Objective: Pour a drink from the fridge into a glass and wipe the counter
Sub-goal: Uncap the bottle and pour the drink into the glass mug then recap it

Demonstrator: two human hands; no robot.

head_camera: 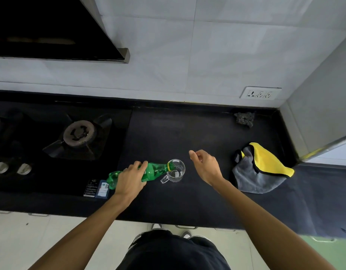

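A green plastic bottle point(155, 170) lies tipped almost flat, its yellow-ringed neck resting over the rim of a clear glass mug point(177, 172) that stands on the black counter point(168, 131). My left hand point(129, 181) grips the bottle around its middle. A little to the right of the mug hovers my right hand point(206, 166), thumb out and fingers curled inward; whatever may be inside them is hidden. A grey and yellow cloth point(265, 170) lies crumpled on the counter to the right of that hand.
A gas hob with a burner point(79, 132) and knobs point(12, 168) fills the counter's left side, under a range hood point(51, 26). A dark scrubber point(244, 118) sits in the back right corner below a wall socket point(260, 92). A tall grey appliance side point(324, 123) bounds the right.
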